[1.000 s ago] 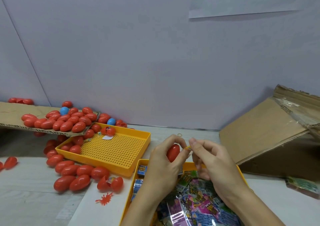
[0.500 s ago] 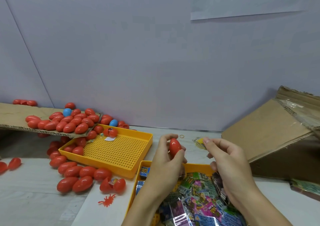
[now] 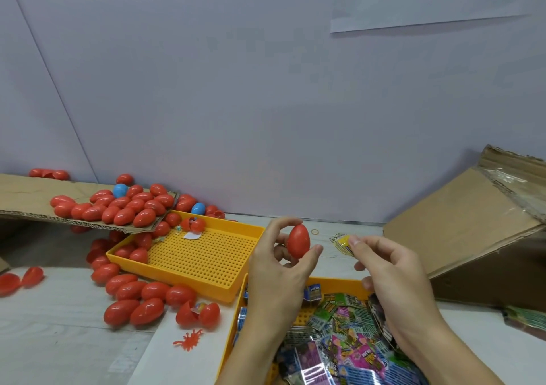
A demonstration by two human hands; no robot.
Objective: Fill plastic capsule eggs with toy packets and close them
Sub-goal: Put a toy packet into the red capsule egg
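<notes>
Left hand grips a closed red capsule egg upright, thumb at its lower right side, fingers curled behind and over the top. Right hand pinches a small yellow toy packet between thumb and forefinger, just right of the egg, not touching it; remaining fingers loosely curled. Both hands held above the near edge of a yellow tray filled with loose printed toy packets in pink, green, blue. To the left, a second perforated yellow tray, tilted, holds several red eggs at its far left corner and a small white slip. A cardboard sheet beyond it carries a heap of closed red eggs with two blue eggs among them. More red eggs lie on the table in front of the tray; one open egg shows something coloured inside. A red spider-like toy lies near that egg. A rubber band sits on the table behind the held egg. Cardboard box on the right.
</notes>
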